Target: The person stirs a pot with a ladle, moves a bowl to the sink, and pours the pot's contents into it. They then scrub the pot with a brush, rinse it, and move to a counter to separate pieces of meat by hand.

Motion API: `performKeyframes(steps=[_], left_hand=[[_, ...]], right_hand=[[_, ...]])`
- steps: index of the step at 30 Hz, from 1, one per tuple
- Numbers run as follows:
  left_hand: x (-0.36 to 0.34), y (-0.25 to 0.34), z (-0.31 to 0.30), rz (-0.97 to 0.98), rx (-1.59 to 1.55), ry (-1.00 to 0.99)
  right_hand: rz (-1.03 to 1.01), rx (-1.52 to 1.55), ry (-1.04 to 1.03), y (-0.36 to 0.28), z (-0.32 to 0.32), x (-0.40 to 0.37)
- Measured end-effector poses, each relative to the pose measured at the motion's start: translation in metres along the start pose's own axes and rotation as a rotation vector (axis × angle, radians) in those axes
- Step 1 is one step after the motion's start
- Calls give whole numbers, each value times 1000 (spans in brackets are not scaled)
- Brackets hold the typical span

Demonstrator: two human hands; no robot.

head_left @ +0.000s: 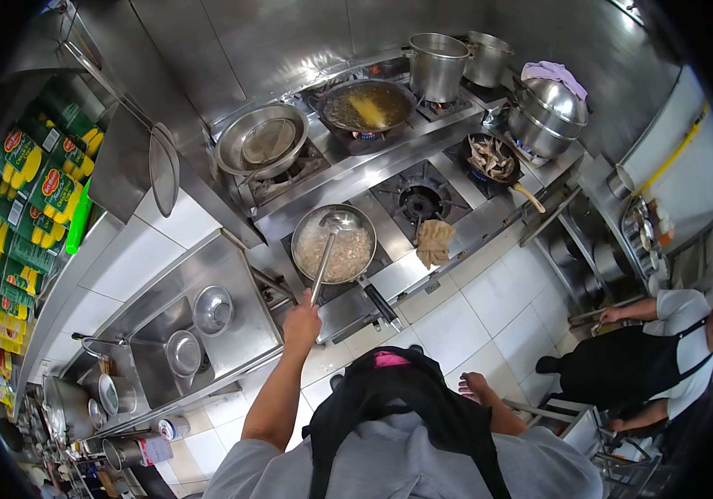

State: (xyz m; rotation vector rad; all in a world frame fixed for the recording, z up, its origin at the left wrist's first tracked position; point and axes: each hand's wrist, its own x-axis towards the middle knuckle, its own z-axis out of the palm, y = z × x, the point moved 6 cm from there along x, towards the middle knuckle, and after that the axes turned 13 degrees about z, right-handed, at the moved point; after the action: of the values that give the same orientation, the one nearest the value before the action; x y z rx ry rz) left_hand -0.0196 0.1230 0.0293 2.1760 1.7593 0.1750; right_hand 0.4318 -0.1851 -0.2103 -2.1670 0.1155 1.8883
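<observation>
My left hand (pixel 302 323) is closed round the long handle of a metal ladle (pixel 323 264). The ladle's bowl rests at the far side of a frying pan (pixel 360 278), in pale, steaming, chopped-looking food (pixel 349 256). This pan sits on the front left of the stove, its black handle pointing toward me and untouched. Away from the stove, my right hand (pixel 475 387) hangs beside my apron, fingers loosely bent and apart, with nothing visible in it.
Behind the pan stand a steel basin with a strainer (pixel 269 141), a wok of oil (pixel 365 106) over flame and tall pots (pixel 438 68). Right are a cloth (pixel 434 243) and a small pan of fish-like pieces (pixel 492 158). A sink (pixel 169 333) lies left; a co-worker (pixel 639 358) stands right.
</observation>
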Motion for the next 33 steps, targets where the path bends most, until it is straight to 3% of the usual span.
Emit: performKeyframes(steps=[7, 13, 17, 19, 20, 22, 23, 26, 29, 33], left_hand=[[-37, -24, -7, 34, 105, -63], [-75, -51, -40, -14, 147, 38], [-94, -68, -49, 20, -3, 162], [-92, -61, -50, 276, -295, 394], [-90, -54, -48, 277, -295, 386], [-87, -55, -7, -310, -1008, 130], [-80, -52, -1, -317, -1009, 134], [-52, -27, 36, -513, -1440, 71], [-15, 34, 39, -372, -1653, 115], [60, 115, 62, -316, -1857, -49]], right_hand=[[2, 36, 21, 4, -8, 8], [17, 54, 28, 13, -2, 6], [63, 41, 8, 28, -3, 17], [89, 34, 5, 33, -2, 27], [85, 47, -1, 36, -3, 28], [86, 52, -5, 37, -6, 26], [87, 43, 0, 34, -5, 22], [64, 52, 7, 13, -8, 15], [34, 120, 20, -5, -11, 10], [-182, 106, -76, -71, 11, -11]])
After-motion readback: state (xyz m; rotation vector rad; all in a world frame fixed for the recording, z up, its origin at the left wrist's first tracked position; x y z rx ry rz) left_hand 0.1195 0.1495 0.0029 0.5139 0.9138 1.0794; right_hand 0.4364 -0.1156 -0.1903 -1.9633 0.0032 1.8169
